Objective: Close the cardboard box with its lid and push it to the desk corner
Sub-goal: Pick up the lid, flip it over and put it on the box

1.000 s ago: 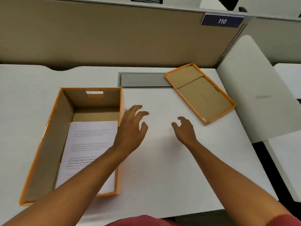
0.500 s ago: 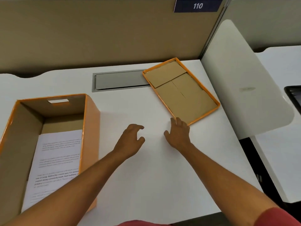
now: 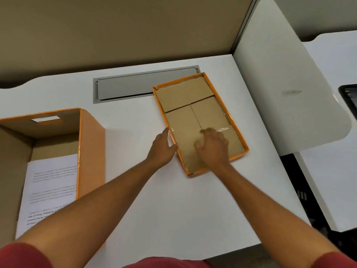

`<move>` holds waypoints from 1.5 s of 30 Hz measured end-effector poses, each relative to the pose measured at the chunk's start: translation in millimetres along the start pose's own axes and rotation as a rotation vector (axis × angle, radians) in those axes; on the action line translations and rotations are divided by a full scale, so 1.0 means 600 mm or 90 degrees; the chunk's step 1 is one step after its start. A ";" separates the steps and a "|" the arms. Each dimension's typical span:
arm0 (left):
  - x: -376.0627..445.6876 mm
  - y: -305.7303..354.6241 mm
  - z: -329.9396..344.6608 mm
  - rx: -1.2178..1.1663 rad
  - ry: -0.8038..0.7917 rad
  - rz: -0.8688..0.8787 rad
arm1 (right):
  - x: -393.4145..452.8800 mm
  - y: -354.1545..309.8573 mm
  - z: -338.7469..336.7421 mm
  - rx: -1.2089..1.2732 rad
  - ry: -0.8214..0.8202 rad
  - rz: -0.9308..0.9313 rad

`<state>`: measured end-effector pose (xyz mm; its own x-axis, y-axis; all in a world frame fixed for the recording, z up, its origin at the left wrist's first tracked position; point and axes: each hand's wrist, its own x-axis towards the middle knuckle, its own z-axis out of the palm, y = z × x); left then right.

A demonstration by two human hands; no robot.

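Note:
An open orange-edged cardboard box (image 3: 90,144) stands at the left of the white desk, with printed paper (image 3: 52,186) lying inside. Its lid (image 3: 185,97) lies upside down at the right, brown inner side up, orange rim around it. My left hand (image 3: 161,149) touches the outside of the lid's left rim, fingers extended. Over the lid's near half hovers my right hand (image 3: 212,147), fingers spread and curled, slightly blurred; whether it presses on the cardboard I cannot tell. Neither hand grips anything.
A grey cable flap (image 3: 135,88) is set into the desk (image 3: 173,209) behind the lid. A beige partition (image 3: 116,35) runs along the back. A white side panel (image 3: 280,93) bounds the desk at the right, with another desk and a dark screen (image 3: 349,99) beyond.
Both hands moved forward and right from the bare desk to the lid; the left now meets its rim and the right is over it. The view shifted right.

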<state>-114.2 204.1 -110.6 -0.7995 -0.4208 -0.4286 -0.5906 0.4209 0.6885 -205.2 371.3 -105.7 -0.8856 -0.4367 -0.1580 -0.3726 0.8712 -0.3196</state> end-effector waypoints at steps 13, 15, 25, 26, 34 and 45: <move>-0.048 -0.021 0.009 -0.281 -0.041 -0.162 | -0.014 0.072 0.026 0.092 -0.059 0.174; -0.066 -0.045 0.005 -0.276 -0.057 -0.182 | -0.051 0.061 0.035 0.106 -0.064 0.181; -0.117 -0.058 -0.018 -0.245 -0.060 -0.200 | -0.056 0.032 -0.052 0.429 -0.088 0.333; -0.119 -0.052 -0.023 -0.225 -0.049 -0.215 | -0.054 0.028 -0.068 0.468 -0.085 0.333; -0.188 0.075 -0.107 -0.331 0.036 -0.025 | -0.112 -0.114 -0.140 0.634 -0.091 0.203; -0.208 0.074 -0.157 -0.020 0.217 0.080 | -0.163 -0.232 -0.082 0.718 -0.164 0.106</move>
<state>-30.4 199.7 28.8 -0.7802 -0.6131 -0.1241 -0.4823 0.4631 0.7436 -80.3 303.8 0.3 -0.7697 -0.4808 -0.4201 0.3154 0.2857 -0.9049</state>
